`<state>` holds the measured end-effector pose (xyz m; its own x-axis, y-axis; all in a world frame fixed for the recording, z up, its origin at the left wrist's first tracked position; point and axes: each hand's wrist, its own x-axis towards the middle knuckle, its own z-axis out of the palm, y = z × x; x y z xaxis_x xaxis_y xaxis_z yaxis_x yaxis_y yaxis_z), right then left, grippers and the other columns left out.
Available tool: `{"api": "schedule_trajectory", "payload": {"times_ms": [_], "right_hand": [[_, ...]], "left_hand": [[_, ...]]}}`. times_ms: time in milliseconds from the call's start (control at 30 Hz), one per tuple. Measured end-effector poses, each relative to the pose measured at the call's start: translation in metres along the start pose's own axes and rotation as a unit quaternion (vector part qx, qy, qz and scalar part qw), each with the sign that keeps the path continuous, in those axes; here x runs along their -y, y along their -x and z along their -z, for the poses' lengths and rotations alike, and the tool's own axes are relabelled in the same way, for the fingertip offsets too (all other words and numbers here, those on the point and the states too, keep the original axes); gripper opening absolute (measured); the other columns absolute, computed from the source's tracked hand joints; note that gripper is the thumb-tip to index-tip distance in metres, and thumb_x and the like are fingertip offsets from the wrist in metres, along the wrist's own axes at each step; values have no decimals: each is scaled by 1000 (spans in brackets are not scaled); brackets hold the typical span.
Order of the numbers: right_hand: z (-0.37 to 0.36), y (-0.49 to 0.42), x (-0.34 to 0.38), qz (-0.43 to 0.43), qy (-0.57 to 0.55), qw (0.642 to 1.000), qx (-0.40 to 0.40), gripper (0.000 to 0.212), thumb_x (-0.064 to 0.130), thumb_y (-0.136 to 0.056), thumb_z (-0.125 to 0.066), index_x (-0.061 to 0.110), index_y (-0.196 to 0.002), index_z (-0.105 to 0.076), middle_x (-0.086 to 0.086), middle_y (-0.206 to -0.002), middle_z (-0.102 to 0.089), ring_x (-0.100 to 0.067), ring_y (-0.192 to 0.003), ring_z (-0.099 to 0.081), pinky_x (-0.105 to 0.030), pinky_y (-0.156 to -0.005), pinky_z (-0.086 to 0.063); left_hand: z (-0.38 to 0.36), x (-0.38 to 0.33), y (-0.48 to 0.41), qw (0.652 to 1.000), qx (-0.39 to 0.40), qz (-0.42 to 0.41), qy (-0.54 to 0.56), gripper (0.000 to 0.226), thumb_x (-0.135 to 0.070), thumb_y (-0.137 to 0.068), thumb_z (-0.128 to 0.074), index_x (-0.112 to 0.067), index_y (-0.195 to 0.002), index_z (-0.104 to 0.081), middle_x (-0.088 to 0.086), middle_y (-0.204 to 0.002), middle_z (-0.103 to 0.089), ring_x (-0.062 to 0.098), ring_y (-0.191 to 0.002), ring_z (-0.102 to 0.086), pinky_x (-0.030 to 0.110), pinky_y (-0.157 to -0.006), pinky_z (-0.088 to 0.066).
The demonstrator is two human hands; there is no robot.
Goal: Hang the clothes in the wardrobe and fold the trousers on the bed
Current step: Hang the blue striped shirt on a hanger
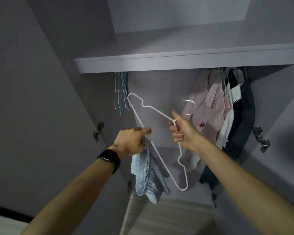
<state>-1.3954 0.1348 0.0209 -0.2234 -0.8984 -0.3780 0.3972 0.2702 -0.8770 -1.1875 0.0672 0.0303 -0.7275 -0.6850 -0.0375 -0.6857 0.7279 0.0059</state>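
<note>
Currently at the open wardrobe [159, 85], view angled upward, both forearms raised.

Left hand [131, 141]: fingers [143, 131] curled tight, clamped on the bunched top of a blue striped garment [146, 177]. The garment hangs down from that fist, loose and crumpled. The long bar of a white wire hanger [160, 159] passes through or just behind the same grip; cannot tell which. Black band [109, 158] on the left wrist.

Right hand [182, 131]: fingers [176, 136] wrapped around the hanger at its twisted neck, thumb sticking up. The hanger is turned steeply on its side, one shoulder up to the left, the other down near the bottom of the garment. It is off the rail, in mid-air between the hands. Its hook is blurred behind the right hand.

Garment not yet on the hanger: only beside the long bar.

Under the shelf [176, 61]:
- far left, a bunch of empty hangers [121, 92], hanging close together;
- far right, clothes already hung: pink striped shirts [214, 106], a white garment [231, 99], a dark garment [244, 116], pressed against one another.

Metal hinges on the left door [98, 129] and the right door [261, 139].
</note>
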Motion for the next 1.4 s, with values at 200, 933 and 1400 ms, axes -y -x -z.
{"api": "schedule_trajectory", "payload": {"times_ms": [200,933,1400], "right_hand": [[15,33,-2,141,-55,972,-179,48,37,-105,-48,27,-63,-27,7,-56,-20,-10,-49,-15,-24,-45,-10],[-5,11,-28,307,-25,917,-255,27,24,-71,-51,25,-47,-38,10,-48,-29,-10,-49,-26,-30,-50,-22],[61,15,-9,263,474,820,-186,53,19,-86,-62,14,-44,-30,3,-44,-25,-11,-46,-31,-28,-47,-28]], "left_hand": [[8,13,-13,971,-44,175,156,33,-35,-80,-57,-39,-111,-45,-8,-91,-66,26,-82,-61,37,-73,-46],[100,7,-23,889,-106,158,416,16,-34,-92,-62,-28,-86,-75,-10,-89,-70,14,-86,-64,32,-69,-48],[76,33,11,962,-51,266,45,31,-56,-83,-61,-35,-103,-72,-2,-88,-60,26,-80,-54,38,-84,-49]]}}
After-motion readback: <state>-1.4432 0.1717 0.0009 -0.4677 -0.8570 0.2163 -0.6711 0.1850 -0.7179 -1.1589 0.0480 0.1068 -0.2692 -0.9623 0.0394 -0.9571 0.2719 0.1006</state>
